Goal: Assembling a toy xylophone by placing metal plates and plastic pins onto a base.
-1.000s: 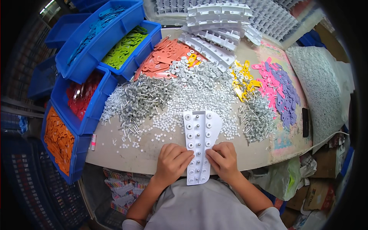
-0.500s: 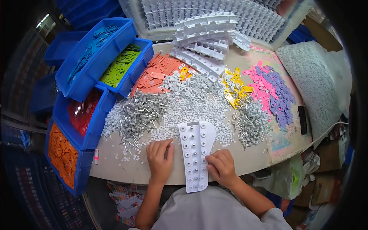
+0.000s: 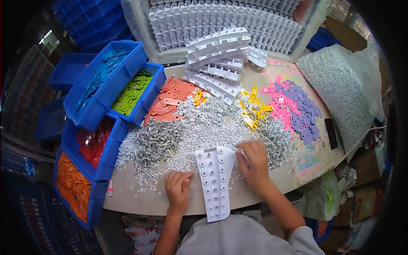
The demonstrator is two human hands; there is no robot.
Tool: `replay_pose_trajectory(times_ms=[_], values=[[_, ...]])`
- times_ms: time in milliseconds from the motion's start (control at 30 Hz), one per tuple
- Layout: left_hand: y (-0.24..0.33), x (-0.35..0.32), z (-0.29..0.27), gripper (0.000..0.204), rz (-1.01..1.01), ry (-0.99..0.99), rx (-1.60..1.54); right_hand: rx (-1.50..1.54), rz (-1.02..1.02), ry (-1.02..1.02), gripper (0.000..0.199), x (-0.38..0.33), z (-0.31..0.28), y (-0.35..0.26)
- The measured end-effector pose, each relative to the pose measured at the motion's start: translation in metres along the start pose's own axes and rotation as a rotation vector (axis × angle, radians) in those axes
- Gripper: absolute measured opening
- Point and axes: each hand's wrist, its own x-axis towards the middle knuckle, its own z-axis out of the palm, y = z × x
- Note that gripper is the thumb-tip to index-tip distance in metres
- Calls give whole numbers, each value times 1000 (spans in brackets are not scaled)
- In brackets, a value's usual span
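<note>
A white plastic fixture [image 3: 216, 191] lies on the table's front edge against my shirt. Two rows of round white washers run along its sides, with a row of metal studs down the middle. My left hand [image 3: 178, 191] rests just left of it, fingers curled and pressed together; whatever they may hold is hidden. Beyond the fixture's upper right side, my right hand [image 3: 255, 165] reaches over the edge of a pile of small white round pieces [image 3: 208, 136], thumb and index finger apart. Piles of rivet-like metal pins [image 3: 159, 140] flank these pieces, with grey pins [image 3: 276, 142] at the right.
Blue bins [image 3: 91, 123] at the left hold coloured flat tabs. Coral tabs [image 3: 168, 104], yellow tabs [image 3: 254, 106], pink tabs [image 3: 276, 100] and purple tabs [image 3: 308, 114] lie loose. More white fixtures [image 3: 219, 49] are stacked behind. A full bag [image 3: 335, 80] and dark phone-like object [image 3: 330, 133] are right.
My right hand has left the fixture's right side and moved forward to the white pieces. My left hand stays beside the fixture with fingers curled. The whole view has shifted slightly.
</note>
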Motion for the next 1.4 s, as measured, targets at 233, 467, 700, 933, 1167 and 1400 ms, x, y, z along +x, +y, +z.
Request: replay_pose_trajectory(times_ms=[233,467,700,933,1167,1400], values=[[27,45,-10,19,28,-42,24,-278,-27,-105,13,79,26,84],[2,142,19,11,301,-81,173,-408,-8,-131,7,87,49,99],[-12,173,67,10,371,-285,295,-381,-43,-96,7,82,52,103],[-26,174,91,12,408,-270,363,-291,-66,-122,8,81,46,112],[-9,161,69,7,449,-206,362,-12,-18,-65,12,59,-1,37],[37,55,-31,15,159,-446,-86,333,138,-441,13,-36,-43,-38]])
